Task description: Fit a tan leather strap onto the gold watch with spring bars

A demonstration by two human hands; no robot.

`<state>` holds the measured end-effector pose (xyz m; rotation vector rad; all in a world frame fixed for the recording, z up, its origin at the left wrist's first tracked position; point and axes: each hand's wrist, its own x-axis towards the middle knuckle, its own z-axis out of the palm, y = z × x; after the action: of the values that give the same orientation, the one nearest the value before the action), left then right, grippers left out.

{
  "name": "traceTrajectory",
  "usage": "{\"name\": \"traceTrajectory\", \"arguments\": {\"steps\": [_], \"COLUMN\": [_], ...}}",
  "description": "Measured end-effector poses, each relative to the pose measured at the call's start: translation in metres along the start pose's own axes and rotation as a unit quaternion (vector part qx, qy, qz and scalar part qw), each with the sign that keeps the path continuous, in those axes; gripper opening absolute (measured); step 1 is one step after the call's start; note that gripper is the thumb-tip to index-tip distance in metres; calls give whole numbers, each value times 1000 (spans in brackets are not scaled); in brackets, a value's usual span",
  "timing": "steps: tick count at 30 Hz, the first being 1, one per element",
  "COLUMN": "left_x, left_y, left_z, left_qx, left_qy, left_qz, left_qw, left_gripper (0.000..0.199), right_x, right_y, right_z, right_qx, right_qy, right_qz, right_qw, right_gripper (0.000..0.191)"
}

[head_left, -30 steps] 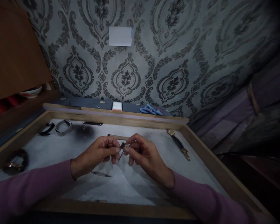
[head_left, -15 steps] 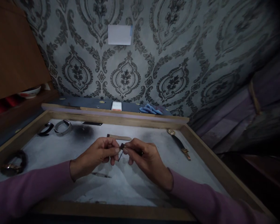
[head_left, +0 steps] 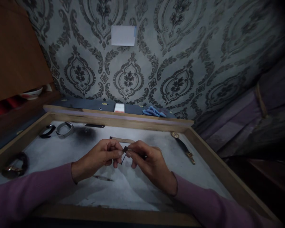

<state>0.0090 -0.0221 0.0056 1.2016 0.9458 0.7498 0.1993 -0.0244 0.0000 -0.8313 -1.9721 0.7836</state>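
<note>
Near the middle of the wooden-framed tray [head_left: 109, 212], both my hands meet over its pale surface. My left hand [head_left: 106, 154] pinches one side of a small dark piece [head_left: 125, 148], perhaps a strap end. Thumb and fingers of my right hand [head_left: 147, 158] close on the other side of it. A thin dark strip hangs down between the hands. Behind my fingers lies a beige strap piece [head_left: 123, 140] with a dark end. A slim pointed tool [head_left: 104, 178] rests on the surface below my left hand.
Two watches or bands [head_left: 64, 129] lie at the back left, and a dark-strapped watch [head_left: 14, 167] at the near left. Another watch [head_left: 182, 146] lies at the right. Beyond the tray's rear edge are a small white box [head_left: 119, 108] and a blue cloth [head_left: 154, 111].
The whole view has shifted slightly. Both hands keep nearly the same pose around the small dark piece.
</note>
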Motion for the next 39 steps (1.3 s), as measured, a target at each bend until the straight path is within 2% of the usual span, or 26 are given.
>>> {"name": "traceTrajectory", "arguments": {"steps": [15, 21, 24, 32, 39], "left_x": [0, -1, -1, 1, 0], "left_y": [2, 1, 1, 2, 3], "left_z": [1, 0, 0, -1, -1], "left_qx": [-8, -15, -17, -11, 7], "left_qy": [-3, -7, -6, -11, -11], "left_qz": [0, 8, 11, 7, 21], "left_qw": [1000, 1000, 1000, 1000, 1000], "left_gripper": [20, 18, 17, 17, 21], "right_x": [-2, -4, -4, -4, -3], "right_y": [-1, 2, 3, 7, 3], "right_z": [-3, -3, -3, -1, -2], "right_qx": [-167, -144, -124, -96, -22], "right_qy": [11, 22, 23, 21, 13], "right_qz": [-136, -104, -84, -96, -6], "right_qw": [976, 984, 988, 991, 1000], "right_gripper": [25, 8, 11, 9, 15]}}
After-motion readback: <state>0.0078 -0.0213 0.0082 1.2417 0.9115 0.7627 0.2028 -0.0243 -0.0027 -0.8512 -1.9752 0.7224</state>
